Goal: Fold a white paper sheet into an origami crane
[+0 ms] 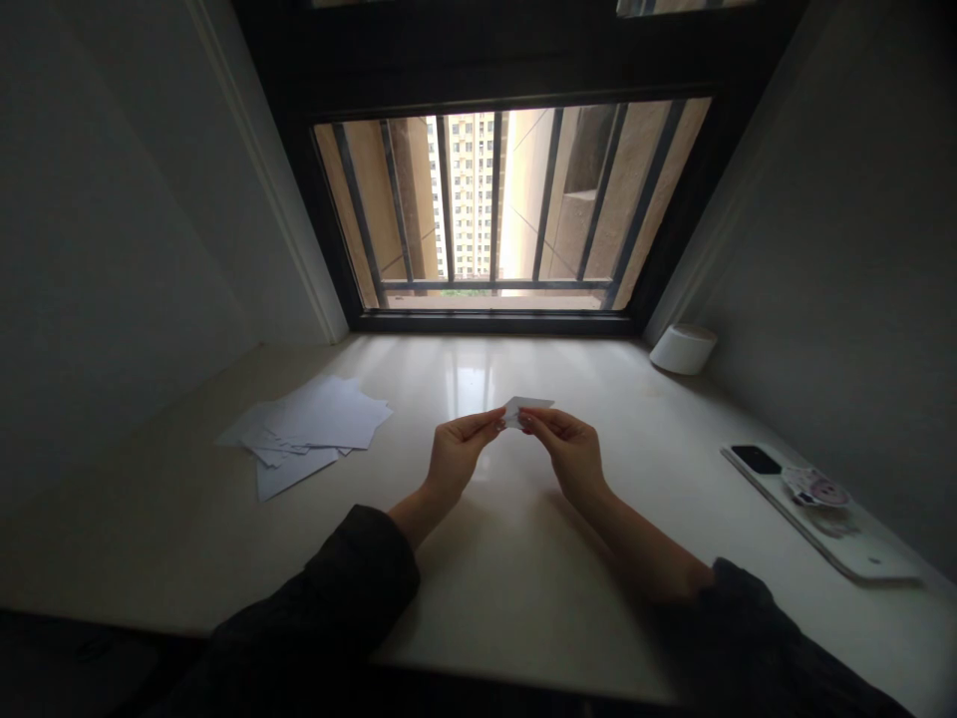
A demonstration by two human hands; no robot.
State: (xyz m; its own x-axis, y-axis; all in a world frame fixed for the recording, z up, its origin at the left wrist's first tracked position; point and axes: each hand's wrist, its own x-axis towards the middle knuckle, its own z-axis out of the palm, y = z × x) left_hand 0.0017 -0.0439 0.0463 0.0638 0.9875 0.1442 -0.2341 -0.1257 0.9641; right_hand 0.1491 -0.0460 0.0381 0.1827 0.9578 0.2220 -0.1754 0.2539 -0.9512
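Observation:
A small folded piece of white paper [523,409] is held up just above the pale stone sill [515,588], at the middle of the view. My left hand [458,451] pinches its left edge with thumb and fingertips. My right hand [569,446] pinches its right side in the same way. Both hands are closed on the paper, and dark sleeves cover both forearms.
A loose pile of white paper sheets [310,427] lies on the sill at the left. A white phone [814,509] with a sticker on its back lies at the right edge. A white roll [683,348] stands in the far right corner. A barred window [508,209] closes the far side.

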